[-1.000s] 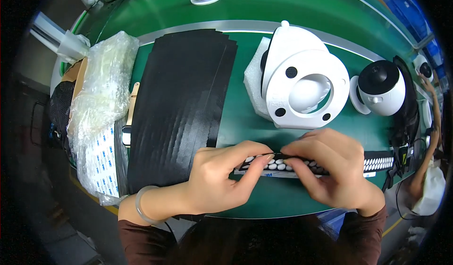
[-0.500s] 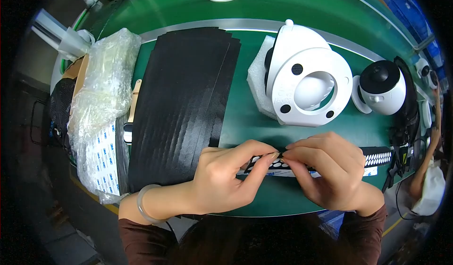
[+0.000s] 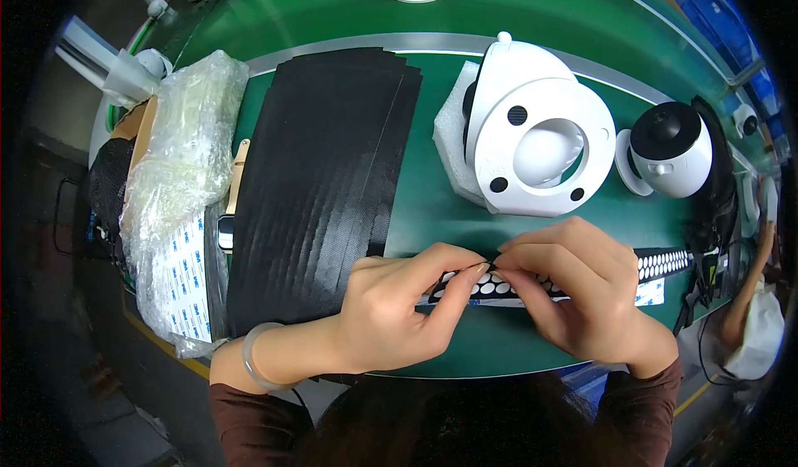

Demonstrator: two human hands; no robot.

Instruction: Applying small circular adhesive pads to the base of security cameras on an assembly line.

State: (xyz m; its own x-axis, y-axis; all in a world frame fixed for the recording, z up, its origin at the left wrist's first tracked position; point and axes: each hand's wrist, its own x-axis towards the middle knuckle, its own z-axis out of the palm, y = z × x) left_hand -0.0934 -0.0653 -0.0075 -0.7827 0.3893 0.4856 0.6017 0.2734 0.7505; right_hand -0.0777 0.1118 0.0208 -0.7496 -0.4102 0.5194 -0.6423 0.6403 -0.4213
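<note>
My left hand [image 3: 391, 313] and my right hand [image 3: 578, 288] meet fingertip to fingertip, both closed in a pinch. A small dark piece shows between the tips; its kind is mostly hidden. Under the fingers lies a black strip with rows of white round spots [image 3: 665, 264], partly covered by my hands. A printed white backing sheet [image 3: 651, 292] lies beneath the strip. Beyond my hands, a white camera-like device [image 3: 532, 59] leans on a white foam block [image 3: 453, 138]. Its ring-shaped base faces me, with three black round pads on it.
A stack of black textured sheets [image 3: 324, 176] lies left of my hands. Farther left are a plastic-wrapped bundle [image 3: 187, 134] and a tan-handled tool [image 3: 239, 168]. A second white device with a black face [image 3: 672, 151] stands at right. Another person's arm [image 3: 752, 276] shows at the far right.
My right hand has risen slightly and its fingertips have shifted left and up, uncovering more white spots. On the far green surface, a white device has moved right.
</note>
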